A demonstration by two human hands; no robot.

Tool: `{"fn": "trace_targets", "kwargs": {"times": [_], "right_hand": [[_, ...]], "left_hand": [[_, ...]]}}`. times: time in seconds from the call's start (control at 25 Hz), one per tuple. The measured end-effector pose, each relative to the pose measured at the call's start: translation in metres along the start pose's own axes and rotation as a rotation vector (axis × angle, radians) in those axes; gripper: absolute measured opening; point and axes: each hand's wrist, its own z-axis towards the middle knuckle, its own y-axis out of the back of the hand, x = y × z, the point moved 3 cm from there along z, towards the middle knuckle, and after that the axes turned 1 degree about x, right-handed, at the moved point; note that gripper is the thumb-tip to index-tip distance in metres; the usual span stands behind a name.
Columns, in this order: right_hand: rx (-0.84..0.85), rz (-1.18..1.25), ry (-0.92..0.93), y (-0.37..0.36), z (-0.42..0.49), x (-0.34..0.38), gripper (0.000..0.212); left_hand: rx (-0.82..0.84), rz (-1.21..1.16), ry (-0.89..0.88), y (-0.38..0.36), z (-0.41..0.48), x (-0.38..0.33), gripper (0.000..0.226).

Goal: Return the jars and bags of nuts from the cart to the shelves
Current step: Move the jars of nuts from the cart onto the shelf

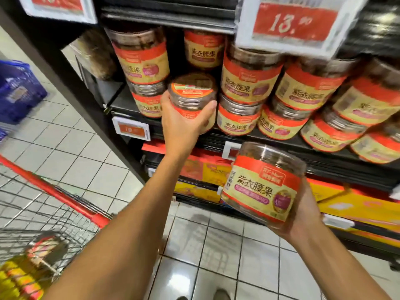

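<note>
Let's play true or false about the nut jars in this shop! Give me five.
The left hand holds a clear round jar with a red and cream label at the black shelf. True.
The right hand is empty. False: it holds another such jar.
The wire cart with the red handle has nothing inside. False: yellow packets lie in it.
The price sign above the stacked jars is red and white. True.
The floor is carpet. False: pale tiles.
</note>
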Motion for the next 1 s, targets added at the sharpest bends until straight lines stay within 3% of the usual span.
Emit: {"fn": "trace_targets", "kwargs": {"times": [0.08,0.24,0.4,0.48,0.56,0.64,0.76,1.0], "right_hand": [[-0.033,-0.009,0.016,0.001,0.005,0.002,0.048],[-0.093,-0.008,0.033,-0.005,0.020,0.004,0.067],[-0.045,-0.059,0.073,-0.023,0.028,0.005,0.055],[-0.031,-0.048,0.095,-0.028,0.028,0.005,0.045],[-0.030,-0.035,0.125,-0.030,0.027,0.005,0.045],[-0.061,-0.003,0.149,-0.028,0.026,0.006,0.052],[-0.116,0.010,0.169,-0.023,0.026,0.005,0.060],[-0.114,-0.012,0.205,-0.031,0.024,0.006,0.058]], "left_hand": [[0.037,0.032,-0.021,0.000,0.002,0.002,0.084],[0.089,0.054,-0.023,0.004,0.004,0.003,0.087],[0.098,0.008,-0.009,0.012,-0.001,-0.006,0.101],[-0.002,-0.064,-0.071,0.026,-0.011,-0.011,0.091],[-0.128,-0.037,-0.138,0.039,-0.033,-0.008,0.060],[-0.044,0.132,-0.211,0.039,-0.065,-0.004,0.044],[0.226,0.375,-0.313,0.025,-0.083,0.012,0.046],[0.244,0.409,-0.213,0.026,-0.065,0.000,0.042]]}}
